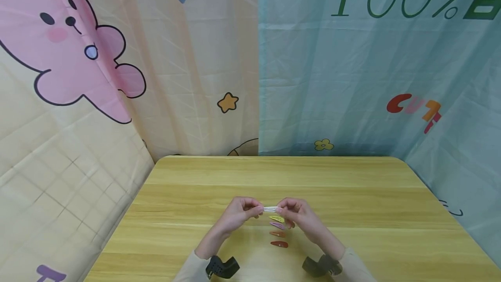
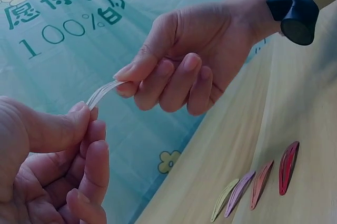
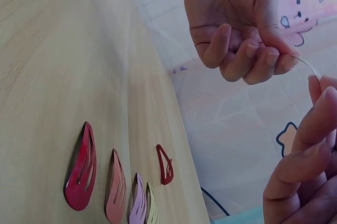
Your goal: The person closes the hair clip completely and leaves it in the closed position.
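A white snap hair clip (image 1: 270, 209) is stretched between both hands above the table, bowed into a curve in the left wrist view. My left hand (image 1: 243, 213) pinches one end between thumb and forefinger. At the other end, thumb and forefinger of my right hand (image 1: 299, 214) pinch it too. Below the hands, a yellow clip (image 1: 277, 219), a purple clip (image 1: 277, 226), an orange clip (image 1: 277, 234) and a red clip (image 1: 279, 244) lie in a column. A small dark red clip (image 3: 165, 165) lies apart from that row, partly hidden by the right hand in the head view.
The wooden table (image 1: 188, 195) reaches back to printed curtains: a cream one (image 1: 203, 55) at left and a blue-green one (image 1: 313, 77) at right. Black camera mounts (image 1: 222, 267) sit on both wrists.
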`<action>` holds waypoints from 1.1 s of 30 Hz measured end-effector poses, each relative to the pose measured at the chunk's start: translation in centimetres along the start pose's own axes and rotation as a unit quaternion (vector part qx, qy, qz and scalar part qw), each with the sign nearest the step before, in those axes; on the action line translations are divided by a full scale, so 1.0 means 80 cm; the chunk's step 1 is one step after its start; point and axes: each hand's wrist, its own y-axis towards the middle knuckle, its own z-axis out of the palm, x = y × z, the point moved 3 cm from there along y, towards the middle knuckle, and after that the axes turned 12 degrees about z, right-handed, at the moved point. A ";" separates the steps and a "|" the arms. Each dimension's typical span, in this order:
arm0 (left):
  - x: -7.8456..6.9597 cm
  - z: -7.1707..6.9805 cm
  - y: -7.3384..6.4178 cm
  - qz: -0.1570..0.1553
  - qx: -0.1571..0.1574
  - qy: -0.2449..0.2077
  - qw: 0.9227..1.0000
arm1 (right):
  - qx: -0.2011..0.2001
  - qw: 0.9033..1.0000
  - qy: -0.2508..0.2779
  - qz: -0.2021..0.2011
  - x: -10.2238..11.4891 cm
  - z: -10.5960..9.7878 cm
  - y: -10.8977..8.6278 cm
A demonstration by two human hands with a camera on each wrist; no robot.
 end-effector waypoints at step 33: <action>0.003 0.000 0.001 -0.001 -0.009 0.060 0.998 | -0.024 0.999 -0.016 0.042 -0.003 0.000 0.001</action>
